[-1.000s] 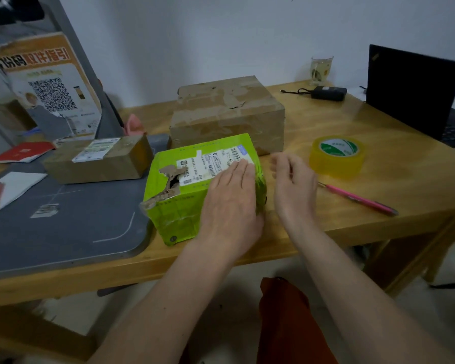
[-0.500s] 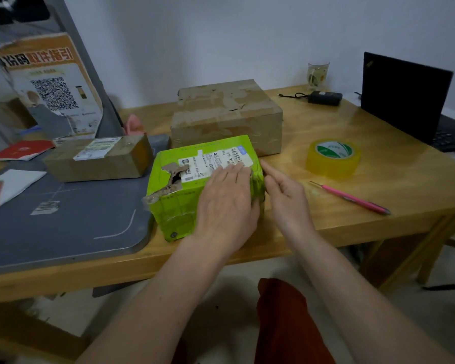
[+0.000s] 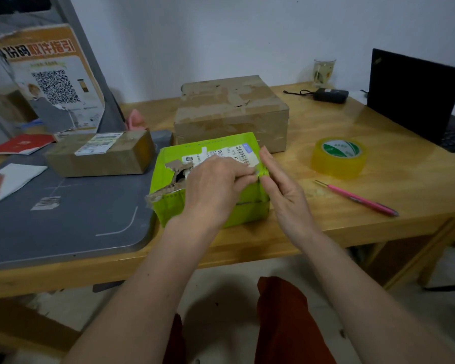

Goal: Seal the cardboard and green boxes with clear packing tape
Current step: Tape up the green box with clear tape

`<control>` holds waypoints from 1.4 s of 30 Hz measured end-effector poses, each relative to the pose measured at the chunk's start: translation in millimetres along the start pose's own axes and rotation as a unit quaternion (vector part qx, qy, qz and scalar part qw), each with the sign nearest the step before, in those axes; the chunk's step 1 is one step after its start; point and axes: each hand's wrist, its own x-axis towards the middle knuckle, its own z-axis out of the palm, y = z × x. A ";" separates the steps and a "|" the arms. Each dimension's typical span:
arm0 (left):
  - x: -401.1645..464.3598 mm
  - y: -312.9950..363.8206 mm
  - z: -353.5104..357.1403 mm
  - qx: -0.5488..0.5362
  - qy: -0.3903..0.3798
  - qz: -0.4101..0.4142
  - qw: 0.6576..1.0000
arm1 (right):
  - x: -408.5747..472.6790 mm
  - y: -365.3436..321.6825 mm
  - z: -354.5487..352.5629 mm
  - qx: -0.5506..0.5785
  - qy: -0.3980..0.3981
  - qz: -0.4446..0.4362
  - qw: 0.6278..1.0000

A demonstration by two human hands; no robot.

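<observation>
The green box [image 3: 210, 179] sits at the front edge of the table [image 3: 378, 206], half on the grey mat [image 3: 63, 219] and half on bare wood, its long axis running from the front edge toward the back. Both hands meet at its right top edge. The left hand [image 3: 213, 185] lies over the lid with fingers curled, pinching something at that edge — probably a tape end or a loose flap, though the view is too soft to say which. The right hand [image 3: 281, 185] stands against the box's right side, fingers straight and pressed flat to it, holding nothing.

What matters for the next move is where the tape roll [image 3: 338, 157] lies: on the wood to the right of the box, well apart from it and a little farther back. The right hand is the nearer one by far — a reach to the right and slightly back would meet it, while the left hand can keep the lid down. The pink pen [image 3: 357, 198] lies between the roll and the front edge.

The torn hole in the lid's left part is not yet covered. The large cardboard box [image 3: 231, 114] stands just behind the green one, and a smaller cardboard box [image 3: 100, 153] rests on the mat toward the left.
</observation>
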 end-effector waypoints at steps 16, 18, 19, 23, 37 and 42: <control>-2.3 4.2 5.8 -0.003 0.020 -0.104 0.994 | -10.7 -3.0 20.0 0.111 0.262 0.076 0.956; -6.1 6.9 8.2 0.012 0.033 -0.086 0.996 | -17.8 1.2 31.0 -0.080 0.260 0.023 0.962; -7.8 8.7 8.5 0.018 0.045 -0.065 0.997 | -22.5 6.5 35.9 -0.161 0.235 0.007 0.958; -19.3 10.2 1.8 -0.003 0.026 0.007 1.000 | -25.0 3.0 28.1 -0.331 0.155 0.038 0.930; -6.5 -80.6 -67.0 -0.079 -0.134 -0.200 0.967 | 3.8 -11.4 57.7 -0.435 -0.042 -0.173 0.882; -12.6 -47.3 -61.3 0.002 -0.102 -0.229 0.968 | 39.4 -10.1 21.5 -0.372 -0.070 -0.148 0.914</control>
